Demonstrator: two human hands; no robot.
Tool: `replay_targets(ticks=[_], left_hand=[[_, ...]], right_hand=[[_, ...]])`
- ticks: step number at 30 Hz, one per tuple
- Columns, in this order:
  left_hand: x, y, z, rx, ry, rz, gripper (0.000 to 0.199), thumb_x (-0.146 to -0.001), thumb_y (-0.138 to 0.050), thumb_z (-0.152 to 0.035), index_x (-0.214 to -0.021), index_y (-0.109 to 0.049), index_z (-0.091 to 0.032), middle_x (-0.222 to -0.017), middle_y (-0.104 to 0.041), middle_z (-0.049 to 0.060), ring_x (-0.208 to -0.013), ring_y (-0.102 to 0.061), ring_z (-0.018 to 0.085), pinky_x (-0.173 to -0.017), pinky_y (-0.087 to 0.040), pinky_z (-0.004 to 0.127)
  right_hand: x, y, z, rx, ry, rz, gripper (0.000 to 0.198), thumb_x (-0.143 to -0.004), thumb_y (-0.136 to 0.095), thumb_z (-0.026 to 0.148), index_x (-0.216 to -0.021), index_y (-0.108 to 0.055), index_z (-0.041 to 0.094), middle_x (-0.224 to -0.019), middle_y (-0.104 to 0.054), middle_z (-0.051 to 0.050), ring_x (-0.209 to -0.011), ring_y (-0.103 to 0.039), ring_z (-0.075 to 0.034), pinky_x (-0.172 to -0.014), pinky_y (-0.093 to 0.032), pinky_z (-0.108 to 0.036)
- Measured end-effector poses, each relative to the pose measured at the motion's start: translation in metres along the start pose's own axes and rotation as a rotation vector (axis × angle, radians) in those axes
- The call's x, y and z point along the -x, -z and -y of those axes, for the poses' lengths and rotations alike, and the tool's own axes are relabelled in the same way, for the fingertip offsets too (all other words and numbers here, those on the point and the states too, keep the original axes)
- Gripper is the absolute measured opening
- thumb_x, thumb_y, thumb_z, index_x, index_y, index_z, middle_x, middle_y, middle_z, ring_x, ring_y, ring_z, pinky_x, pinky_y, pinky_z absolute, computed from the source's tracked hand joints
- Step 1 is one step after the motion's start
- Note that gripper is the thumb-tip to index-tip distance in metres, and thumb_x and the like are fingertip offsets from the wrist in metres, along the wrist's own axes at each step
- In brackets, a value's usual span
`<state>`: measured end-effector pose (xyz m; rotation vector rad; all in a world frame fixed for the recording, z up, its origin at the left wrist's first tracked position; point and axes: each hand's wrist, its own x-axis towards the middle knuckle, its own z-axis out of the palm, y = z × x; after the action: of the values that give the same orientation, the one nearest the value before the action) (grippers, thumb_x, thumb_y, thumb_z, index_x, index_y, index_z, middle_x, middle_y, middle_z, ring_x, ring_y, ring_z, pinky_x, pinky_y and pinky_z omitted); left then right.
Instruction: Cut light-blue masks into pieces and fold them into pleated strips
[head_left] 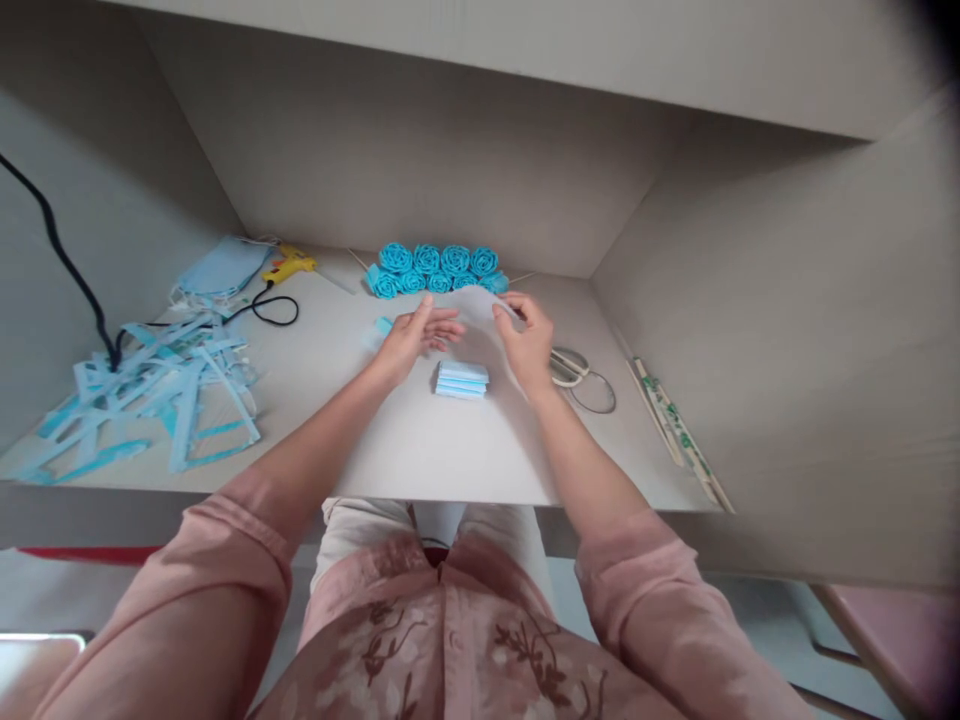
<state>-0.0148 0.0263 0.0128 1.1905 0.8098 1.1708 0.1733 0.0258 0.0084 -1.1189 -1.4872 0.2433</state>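
A thin pale sheet (pixel 477 303) is pinched by one edge in my right hand (pixel 527 335), above the table. My left hand (pixel 416 335) hovers to the left of it, fingers spread and apart from the sheet. Between my forearms lies a small stack of folded light-blue pieces (pixel 462 380). Behind both hands, two rows of blue rosettes (pixel 439 270) sit close together, with thin sticks poking out at either side. Scissors (pixel 581 375) lie to the right of my right hand, partly covered by it. A small blue scrap (pixel 384 326) shows beside my left hand.
Left on the table (pixel 480 460) is a heap of blue and white strips (pixel 161 390). Behind it are face masks (pixel 223 268) and a yellow glue gun (pixel 289 263) with a black cord (pixel 56 235). Several wooden sticks (pixel 681 430) lie along the right wall.
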Motion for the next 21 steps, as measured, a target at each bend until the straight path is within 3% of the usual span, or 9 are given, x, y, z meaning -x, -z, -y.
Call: replay_targets(ticks=[2, 4, 8, 10, 15, 18, 21], left_hand=[[-0.001, -0.001, 0.001, 0.153, 0.156, 0.066, 0.066, -0.083, -0.047, -0.072, -0.098, -0.069, -0.011, -0.092, -0.073, 0.015, -0.081, -0.069, 0.023, -0.066, -0.054, 0.029], [-0.005, 0.004, 0.001, 0.248, 0.220, 0.056, 0.061, -0.083, -0.050, -0.070, -0.095, -0.069, -0.013, -0.089, -0.074, 0.014, -0.081, -0.070, 0.024, -0.068, -0.055, 0.031], [-0.012, 0.016, 0.003, 0.322, 0.159, -0.097, 0.018, -0.081, -0.068, -0.030, -0.089, -0.067, -0.014, -0.077, -0.073, 0.007, -0.069, -0.068, 0.018, -0.068, -0.055, 0.028], [-0.014, 0.019, 0.005, 0.321, 0.120, -0.174, 0.013, -0.075, -0.067, -0.013, -0.088, -0.066, -0.011, -0.070, -0.071, 0.005, -0.062, -0.066, 0.015, -0.066, -0.053, 0.026], [-0.015, 0.020, 0.011, 0.298, 0.067, -0.238, 0.010, -0.075, -0.066, -0.014, -0.084, -0.065, -0.011, -0.065, -0.069, 0.003, -0.058, -0.064, 0.014, -0.066, -0.053, 0.027], [-0.014, 0.017, 0.013, 0.267, 0.022, -0.174, 0.016, -0.072, -0.074, -0.022, -0.080, -0.064, -0.012, -0.067, -0.068, 0.002, -0.058, -0.061, 0.011, -0.063, -0.051, 0.023], [-0.011, 0.013, 0.013, 0.215, 0.028, -0.088, 0.021, -0.071, -0.076, -0.029, -0.078, -0.066, -0.013, -0.069, -0.068, 0.000, -0.062, -0.061, 0.011, -0.065, -0.052, 0.023]], right_hand=[[0.006, -0.003, 0.008, 0.040, 0.182, 0.164, 0.013, -0.085, -0.054, 0.029, -0.087, -0.066, 0.024, -0.108, -0.072, -0.006, -0.106, -0.064, -0.022, -0.098, -0.046, -0.038], [0.011, -0.007, 0.010, 0.091, 0.329, 0.349, 0.016, -0.083, -0.054, 0.021, -0.090, -0.067, 0.024, -0.110, -0.073, -0.006, -0.110, -0.064, -0.023, -0.102, -0.043, -0.041], [0.018, -0.015, 0.006, 0.194, 0.483, 0.546, 0.024, -0.083, -0.052, 0.014, -0.096, -0.070, 0.024, -0.105, -0.076, -0.005, -0.112, -0.063, -0.022, -0.107, -0.037, -0.043], [0.019, -0.017, 0.004, 0.234, 0.501, 0.579, 0.022, -0.086, -0.053, 0.015, -0.095, -0.071, 0.025, -0.104, -0.076, -0.004, -0.112, -0.063, -0.022, -0.108, -0.035, -0.044], [0.020, -0.017, 0.007, 0.207, 0.478, 0.569, 0.019, -0.094, -0.053, 0.030, -0.095, -0.072, 0.026, -0.101, -0.077, -0.002, -0.104, -0.063, -0.021, -0.109, -0.033, -0.045], [0.017, -0.014, 0.008, 0.172, 0.430, 0.435, 0.023, -0.095, -0.053, 0.035, -0.093, -0.073, 0.025, -0.101, -0.074, -0.005, -0.104, -0.060, -0.022, -0.101, -0.040, -0.043], [0.014, -0.010, 0.006, 0.148, 0.362, 0.271, 0.024, -0.092, -0.056, 0.038, -0.086, -0.074, 0.024, -0.115, -0.067, -0.008, -0.113, -0.056, -0.024, -0.101, -0.042, -0.044]])
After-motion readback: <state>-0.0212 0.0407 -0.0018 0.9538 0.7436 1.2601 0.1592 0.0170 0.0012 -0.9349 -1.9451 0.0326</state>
